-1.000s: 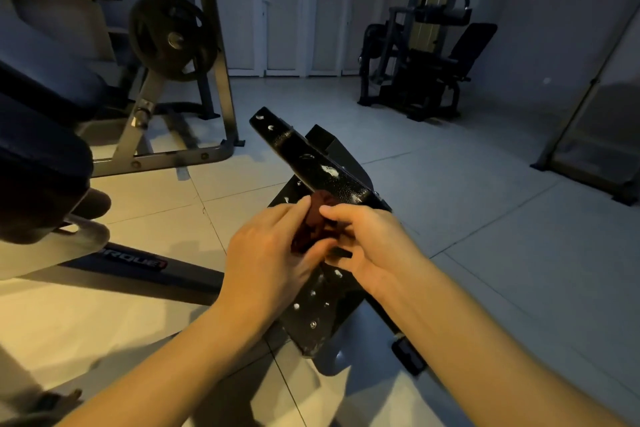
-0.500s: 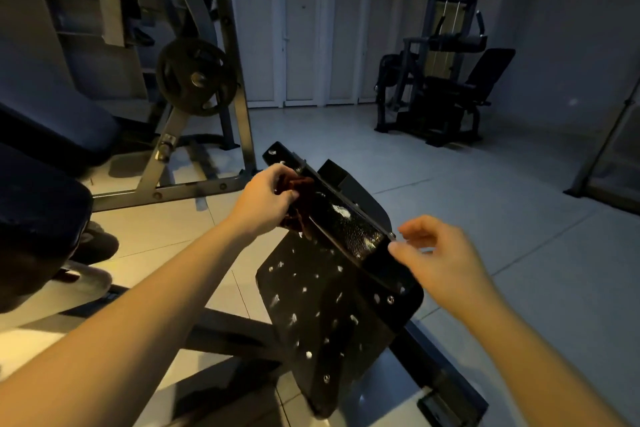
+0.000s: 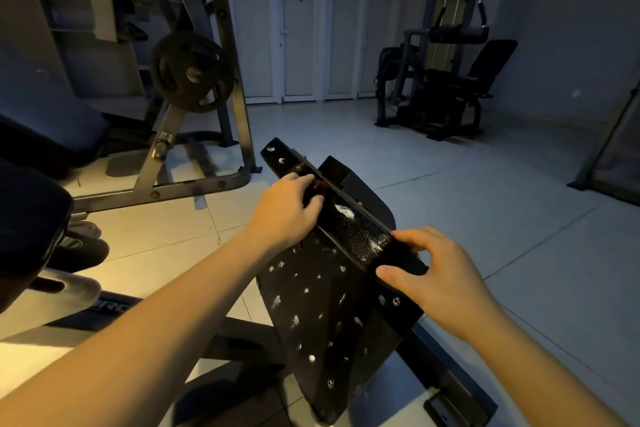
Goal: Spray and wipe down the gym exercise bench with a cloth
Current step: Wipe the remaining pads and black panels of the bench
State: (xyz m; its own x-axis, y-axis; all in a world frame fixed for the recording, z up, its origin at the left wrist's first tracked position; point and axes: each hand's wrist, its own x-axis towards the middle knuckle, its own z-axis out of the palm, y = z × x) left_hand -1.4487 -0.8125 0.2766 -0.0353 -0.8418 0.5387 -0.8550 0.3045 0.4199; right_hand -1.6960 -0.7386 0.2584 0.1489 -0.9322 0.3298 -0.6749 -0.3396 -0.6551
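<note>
A black bench pad [image 3: 349,229] stands tilted on its edge in the middle of the view. Its narrow, glossy top edge runs from 11 o'clock down to 4 o'clock, and its broad face below is dotted with white flecks and studs.

The left hand [image 3: 287,208] sits at the upper part of that edge. Its grip is closed round a dark red cloth [image 3: 320,186], fingers curled and pressing it against the pad; only a small bit of the cloth shows past the knuckles.

The right hand [image 3: 440,274] is at the lower end of the same edge, toward 4 o'clock. Its grip pinches the pad, with the fingers over the top and the thumb on the near side.

A weight plate [image 3: 192,73] hangs on a metal rack at 10 o'clock. An exercise machine [image 3: 446,80] stands on the tiled floor [image 3: 502,218] at 1 o'clock, well apart from the pad.
</note>
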